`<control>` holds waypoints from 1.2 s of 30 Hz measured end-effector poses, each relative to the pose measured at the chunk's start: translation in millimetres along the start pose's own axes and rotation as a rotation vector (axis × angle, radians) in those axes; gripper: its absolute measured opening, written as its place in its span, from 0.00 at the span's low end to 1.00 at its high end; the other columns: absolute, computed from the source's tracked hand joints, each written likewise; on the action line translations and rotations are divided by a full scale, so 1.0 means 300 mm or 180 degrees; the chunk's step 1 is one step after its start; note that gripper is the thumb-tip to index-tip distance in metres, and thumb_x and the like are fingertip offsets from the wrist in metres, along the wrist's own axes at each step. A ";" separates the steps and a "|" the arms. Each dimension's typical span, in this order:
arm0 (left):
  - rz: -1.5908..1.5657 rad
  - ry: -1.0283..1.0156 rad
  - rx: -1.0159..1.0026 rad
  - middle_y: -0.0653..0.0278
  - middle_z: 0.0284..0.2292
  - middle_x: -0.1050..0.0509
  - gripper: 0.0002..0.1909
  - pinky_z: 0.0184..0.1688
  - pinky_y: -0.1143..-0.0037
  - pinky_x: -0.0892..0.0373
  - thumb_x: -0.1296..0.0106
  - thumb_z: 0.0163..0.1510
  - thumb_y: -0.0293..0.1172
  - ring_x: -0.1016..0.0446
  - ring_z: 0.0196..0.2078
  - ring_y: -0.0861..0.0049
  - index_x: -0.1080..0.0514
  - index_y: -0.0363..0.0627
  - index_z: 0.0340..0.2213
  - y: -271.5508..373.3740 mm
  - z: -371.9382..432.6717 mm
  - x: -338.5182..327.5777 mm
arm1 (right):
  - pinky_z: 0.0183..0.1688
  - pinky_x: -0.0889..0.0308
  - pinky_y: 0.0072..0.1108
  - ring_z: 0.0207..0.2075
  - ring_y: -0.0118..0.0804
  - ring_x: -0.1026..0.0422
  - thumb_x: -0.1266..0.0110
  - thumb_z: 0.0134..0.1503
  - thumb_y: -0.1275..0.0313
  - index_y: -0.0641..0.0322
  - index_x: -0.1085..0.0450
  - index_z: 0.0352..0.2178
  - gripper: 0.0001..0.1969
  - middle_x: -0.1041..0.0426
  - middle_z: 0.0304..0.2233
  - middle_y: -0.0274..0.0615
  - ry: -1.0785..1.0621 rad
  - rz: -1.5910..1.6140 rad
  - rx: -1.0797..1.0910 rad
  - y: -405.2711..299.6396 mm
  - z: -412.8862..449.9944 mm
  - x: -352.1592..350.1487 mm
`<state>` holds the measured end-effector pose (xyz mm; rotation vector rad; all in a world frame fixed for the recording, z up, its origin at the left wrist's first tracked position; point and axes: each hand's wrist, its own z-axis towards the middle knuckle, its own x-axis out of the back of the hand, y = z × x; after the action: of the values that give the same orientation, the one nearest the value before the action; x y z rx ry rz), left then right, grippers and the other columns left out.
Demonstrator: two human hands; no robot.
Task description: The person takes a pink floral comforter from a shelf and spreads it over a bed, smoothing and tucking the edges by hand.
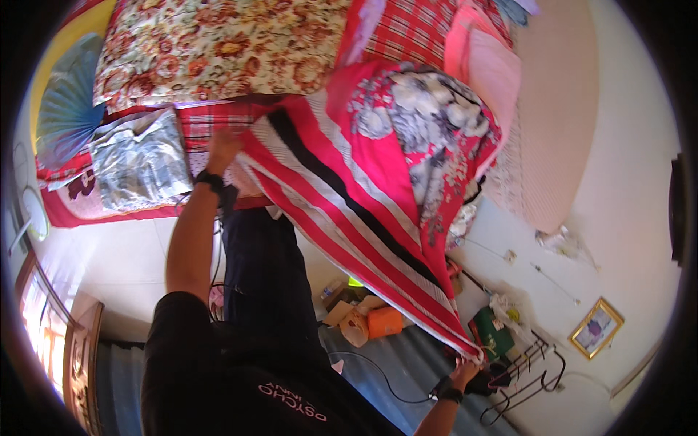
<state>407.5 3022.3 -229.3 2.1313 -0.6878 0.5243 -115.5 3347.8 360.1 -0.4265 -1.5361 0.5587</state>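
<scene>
A large red, white and black striped blanket (338,180) with a grey-and-white floral section hangs stretched between my hands. My left hand (224,148) grips its edge beside the bed. My right hand (466,371) is low at the right, closed around a gathered corner. The blanket's far part lies bunched over the bed, next to a pink cloth (488,87). Under it, a red plaid sheet (218,122) shows in part. Near my left hand rests a folded grey-and-white checked cloth (140,161).
Across the bed lies a floral cover (218,49), with a blue pleated fan (71,103) at its left. Below the blanket are an orange box (384,322) and an open cardboard box (338,313). A dark metal rack (526,376) stands close to my right hand. A gold-framed picture (596,328) hangs on the wall.
</scene>
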 end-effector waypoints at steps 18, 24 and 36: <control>-0.0728 -0.0857 -0.0036 0.60 0.25 0.26 0.15 0.27 0.76 0.33 0.58 0.40 0.23 0.27 0.25 0.76 0.28 0.32 0.32 0.354 -0.408 0.505 | 0.46 0.33 0.28 0.44 0.39 0.29 0.55 0.55 0.66 0.63 0.33 0.37 0.13 0.28 0.42 0.47 -0.1603 0.3046 -0.0411 0.303 -0.118 -0.003; -0.2886 -0.0895 -0.0792 0.67 0.24 0.29 0.20 0.26 0.80 0.31 0.66 0.45 0.15 0.30 0.23 0.81 0.31 0.43 0.39 0.706 -0.628 0.725 | 0.28 0.33 0.21 0.23 0.30 0.33 0.56 0.51 0.78 0.59 0.37 0.20 0.06 0.35 0.20 0.32 -0.0668 0.2693 -0.0959 0.672 0.000 -0.006; -0.2343 0.1057 -0.2263 0.58 0.35 0.25 0.17 0.43 0.71 0.30 0.63 0.57 0.38 0.25 0.37 0.68 0.30 0.41 0.40 0.683 -1.021 1.870 | 0.38 0.30 0.39 0.39 0.47 0.28 0.64 0.54 0.73 0.64 0.33 0.35 0.12 0.29 0.38 0.47 -0.0079 0.3206 -0.0930 1.230 0.327 0.384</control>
<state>667.3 2999.0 388.9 1.4207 0.1227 0.1678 -245.0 3704.5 237.2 -1.4529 -1.3531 1.1040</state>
